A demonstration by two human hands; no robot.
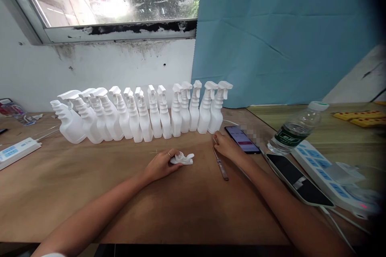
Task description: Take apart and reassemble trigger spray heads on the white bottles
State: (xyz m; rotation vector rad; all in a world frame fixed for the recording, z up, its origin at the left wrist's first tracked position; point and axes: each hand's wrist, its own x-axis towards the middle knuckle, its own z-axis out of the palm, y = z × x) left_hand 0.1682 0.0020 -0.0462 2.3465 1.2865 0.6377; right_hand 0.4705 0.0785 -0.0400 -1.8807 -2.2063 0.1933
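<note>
Near the middle of the brown table, my left hand (161, 164) grips a small white plastic part (184, 158) that looks like a spray head; its fingers are closed round the left side of it. My right hand (222, 143) is farther right, its fingers bent together at the upper end of a thin screwdriver-like tool (222, 168). The tool's brown handle points toward me. Behind both hands stands a row of several white spray bottles (153, 116). The leftmost bottle (70, 124) has no spray head on it and leans.
A lit phone (243, 139) lies just right of my right hand. Beyond it are a water bottle (294, 132), a dark phone (298, 178) and a power strip (324, 172) with cables. Another power strip (19, 150) lies at the left, below the window wall.
</note>
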